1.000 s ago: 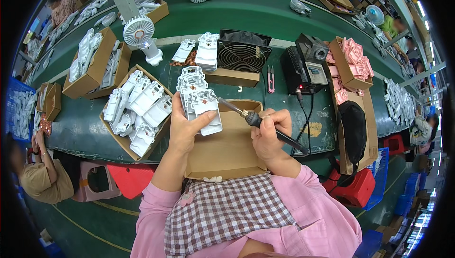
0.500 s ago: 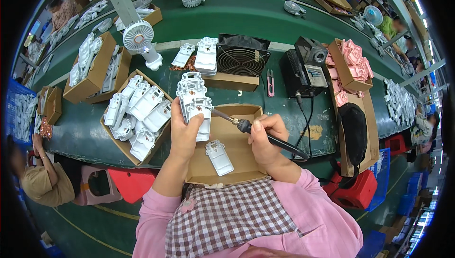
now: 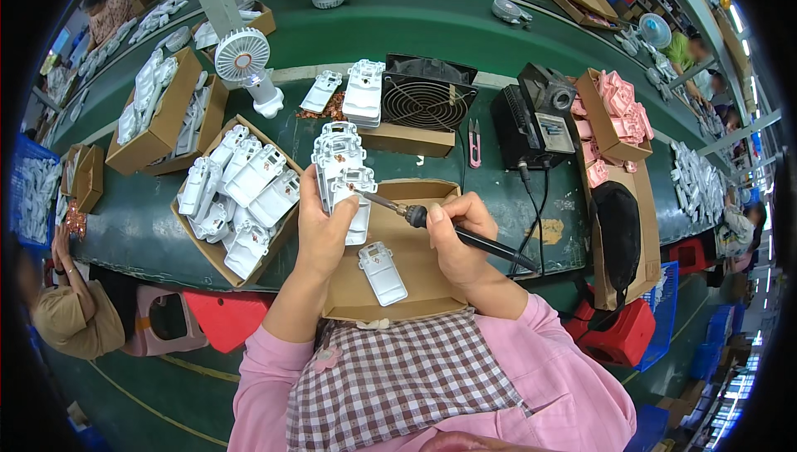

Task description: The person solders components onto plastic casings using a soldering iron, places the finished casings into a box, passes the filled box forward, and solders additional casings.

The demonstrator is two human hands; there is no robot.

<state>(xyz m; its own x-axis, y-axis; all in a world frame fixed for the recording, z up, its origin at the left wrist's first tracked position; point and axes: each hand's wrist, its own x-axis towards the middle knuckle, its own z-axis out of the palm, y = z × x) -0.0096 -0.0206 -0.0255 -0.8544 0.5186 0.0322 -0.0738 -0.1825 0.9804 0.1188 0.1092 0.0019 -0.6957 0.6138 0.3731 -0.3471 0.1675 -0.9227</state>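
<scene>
So the person's got a stack of white plastic parts (image 3: 339,151) in the left hand (image 3: 320,232), held up over the far left corner of a shallow cardboard tray (image 3: 432,286). The left thumb lies over the front of the stack near its lower part and the fingers wrap around the left side and back, so the hand's closed around it. How hard it's squeezing, can't tell.

The right hand (image 3: 461,240) has a soldering iron (image 3: 417,215), pen style: thumb and index finger pinched on the dark grip, the other fingers curled in, pretty much no gap. The iron slants up to the left and its tip is right at a small coppery spot on the front part, just beside the left thumb. Whether it's really touching, can't tell at this size.

One loose white part (image 3: 383,273) lies face up in the tray. Left of that there's a cardboard box (image 3: 206,244) heaped with more of the same, and a little white fan (image 3: 242,55) stands behind it. Past the tray sits a black fan with a round grille (image 3: 425,102), then pink-handled snips (image 3: 474,149) and a black soldering station (image 3: 515,116) over to the right.
</scene>
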